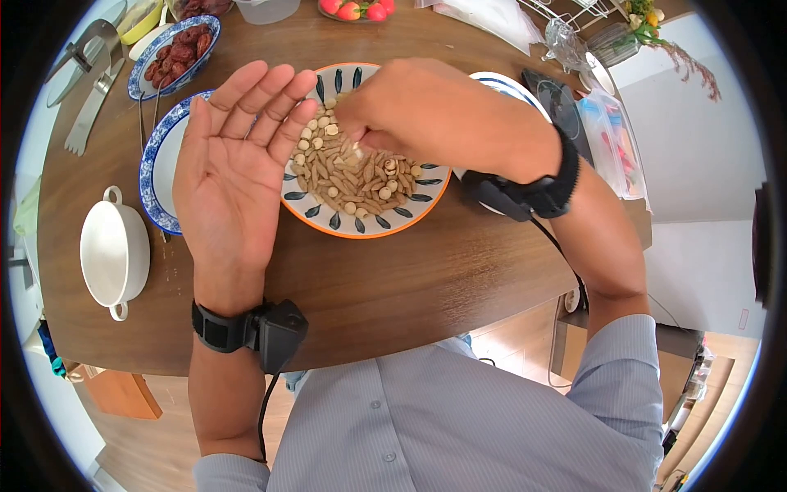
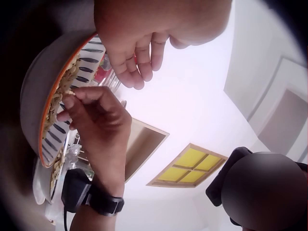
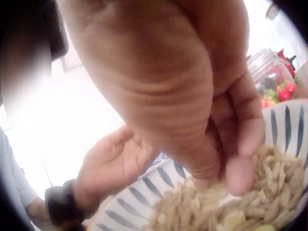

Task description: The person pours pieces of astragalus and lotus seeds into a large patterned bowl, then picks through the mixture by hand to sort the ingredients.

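Note:
A striped bowl (image 1: 369, 234) with an orange rim holds tan elongated grains (image 1: 332, 174) and round cream lotus seeds (image 1: 385, 193). My right hand (image 1: 434, 115) reaches over it from the right, fingertips down close to the grains. In the left wrist view, its thumb and index finger pinch a small pale seed (image 2: 71, 93). Left of the bowl, my left hand (image 1: 238, 160) is held palm up with fingers extended and nothing on the palm. Its fingertips overlap the bowl's left rim in the head view.
A blue-rimmed plate (image 1: 153, 164) lies partly under my left hand. Behind it stands a blue-patterned dish (image 1: 215, 34) of dark red dates. A white two-handled bowl (image 1: 115, 254) is at the left. Strawberries (image 1: 350, 11) sit at the back, plastic bags (image 1: 605, 135) at the right.

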`<state>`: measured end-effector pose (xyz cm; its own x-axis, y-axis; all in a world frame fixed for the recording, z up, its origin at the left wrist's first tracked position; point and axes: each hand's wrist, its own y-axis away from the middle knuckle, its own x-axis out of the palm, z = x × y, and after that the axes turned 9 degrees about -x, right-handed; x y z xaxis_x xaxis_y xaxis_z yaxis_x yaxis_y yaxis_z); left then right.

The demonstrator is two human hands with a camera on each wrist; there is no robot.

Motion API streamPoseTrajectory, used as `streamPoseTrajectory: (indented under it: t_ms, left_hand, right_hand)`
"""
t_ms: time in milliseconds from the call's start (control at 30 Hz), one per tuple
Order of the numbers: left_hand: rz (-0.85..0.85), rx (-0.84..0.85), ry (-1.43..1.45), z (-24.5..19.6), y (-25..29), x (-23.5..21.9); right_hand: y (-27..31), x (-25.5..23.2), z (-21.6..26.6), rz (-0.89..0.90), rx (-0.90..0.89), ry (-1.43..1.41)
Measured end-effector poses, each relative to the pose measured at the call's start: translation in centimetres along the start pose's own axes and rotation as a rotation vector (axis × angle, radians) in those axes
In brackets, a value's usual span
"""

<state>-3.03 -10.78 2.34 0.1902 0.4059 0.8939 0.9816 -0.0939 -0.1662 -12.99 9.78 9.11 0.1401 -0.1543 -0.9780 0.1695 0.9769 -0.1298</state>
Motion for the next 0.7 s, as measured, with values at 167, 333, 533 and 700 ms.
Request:
streamPoseTrajectory:
  t_ms: [167, 333, 533, 700]
  left_hand:
    - [-0.012, -0.002, 0.016, -0.1, 0.1, 0.1]
    - [-0.005, -0.016, 0.034, 0.1, 0.1, 0.1]
    - [0.013, -0.018, 0.009, 0.1, 0.1, -0.3]
    - [0.044, -0.012, 0.025, -0.2, 0.0, -0.1]
  right_hand:
    - [4.5, -3.9, 0.2, -0.055, 0.116, -0.007]
    - [8.5, -6.0, -0.6, 0.066, 0.418, 0.078]
    - [3.7, -1.1, 1.1, -0.103, -0.025, 0.108]
    - [-0.4, 0.9, 2.0, 0.118, -0.086, 0.204]
